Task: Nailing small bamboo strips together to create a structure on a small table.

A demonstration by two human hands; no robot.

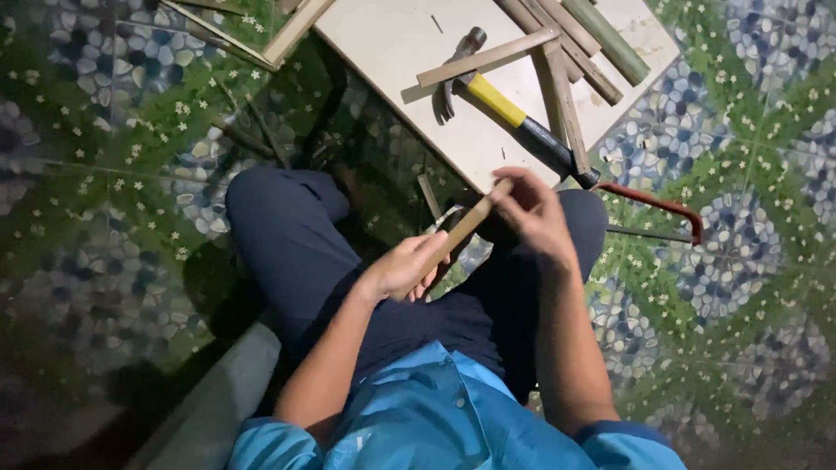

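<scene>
Your left hand hides the near end of the thin pale wooden strip; your right hand pinches its far end, pointing up-right.

shirt: light blue, sleeves pushed up | trousers: dark navy | forearms bare

The bamboo pole and board run off the top edge.

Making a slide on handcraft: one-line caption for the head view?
Seated on a tiled floor, both hands, left and right, hold a wooden strip near a hammer.
</scene>
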